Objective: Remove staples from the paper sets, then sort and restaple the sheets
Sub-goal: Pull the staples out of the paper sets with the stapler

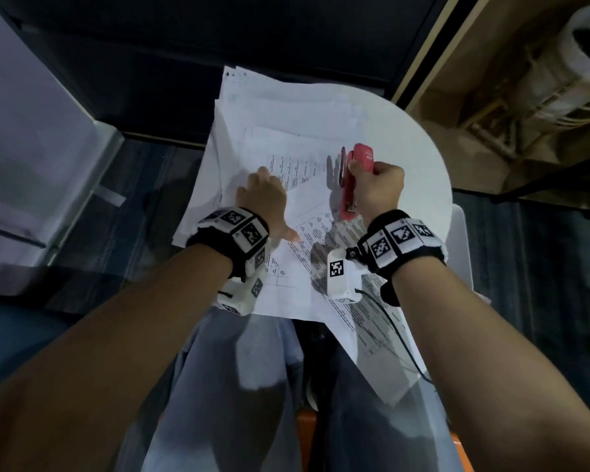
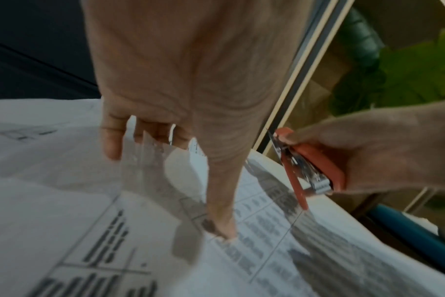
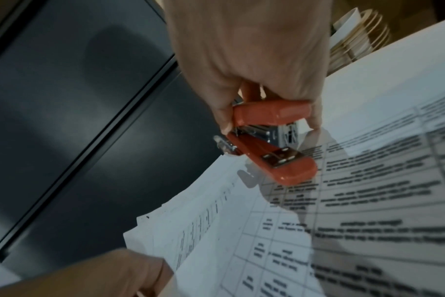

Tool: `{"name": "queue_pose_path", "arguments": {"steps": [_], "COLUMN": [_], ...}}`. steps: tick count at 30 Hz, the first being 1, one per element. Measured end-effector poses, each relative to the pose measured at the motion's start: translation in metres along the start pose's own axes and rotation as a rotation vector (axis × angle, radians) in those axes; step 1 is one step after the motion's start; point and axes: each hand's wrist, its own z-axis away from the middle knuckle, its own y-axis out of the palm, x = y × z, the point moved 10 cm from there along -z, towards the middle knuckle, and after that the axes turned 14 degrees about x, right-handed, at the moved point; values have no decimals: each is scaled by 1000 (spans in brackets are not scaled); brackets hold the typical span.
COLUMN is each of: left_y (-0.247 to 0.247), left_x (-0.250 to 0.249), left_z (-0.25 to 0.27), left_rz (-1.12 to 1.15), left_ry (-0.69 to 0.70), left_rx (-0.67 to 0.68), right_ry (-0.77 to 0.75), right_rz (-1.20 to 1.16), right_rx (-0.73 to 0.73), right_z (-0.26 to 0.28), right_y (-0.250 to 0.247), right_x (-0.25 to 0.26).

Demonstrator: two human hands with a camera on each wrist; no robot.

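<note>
Printed sheets (image 1: 286, 124) are lying fanned across a round white table (image 1: 419, 158), overhanging its near edge above the person's lap. The left hand (image 1: 264, 195) is pressing them flat, fingers spread, thumb planted on a table of text. The right hand (image 1: 377, 189) is gripping a red stapler (image 1: 353, 178), fingers curled around it, apparently just above the paper. The printing is too blurred to read.

Your frames are dim, with a cool cast; overhead light throws soft hand shadows onto the papers (image 1: 297, 137). Wrist views are motion-blurred, print unreadable. Head view bends and darkens at its edges.
</note>
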Motion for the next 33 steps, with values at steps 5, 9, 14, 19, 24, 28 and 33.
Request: {"name": "queue_pose_path", "arguments": {"steps": [5,9,14,19,24,28,33], "left_y": [-2,-32,-62,-77,-73,-40,-34], "left_x": [9,31,46,29,3,-22,-9], "left_z": [-4,-7,-15,-21,-35,-52,-73], "left_rz": [248,587,1041,1155,794,268,219], "left_ry": [2,33,143,186,82,-2,63], "left_rx": [-2,-224,-319,-321,-294,-92,15], "right_ry": [38,33,-20,37,72,84,53], "right_rz": [-163,-147,-90,-136,-2,235,475], "right_rx": [81,139,278,337,84,-89,-122], "right_z": [11,6,1,-1,-25,-44,-62], "right_y": [-15,-33,-49,-67,-123,-177,-203], "right_x": [-7,-11,-15,-22,-42,-50,-43]}}
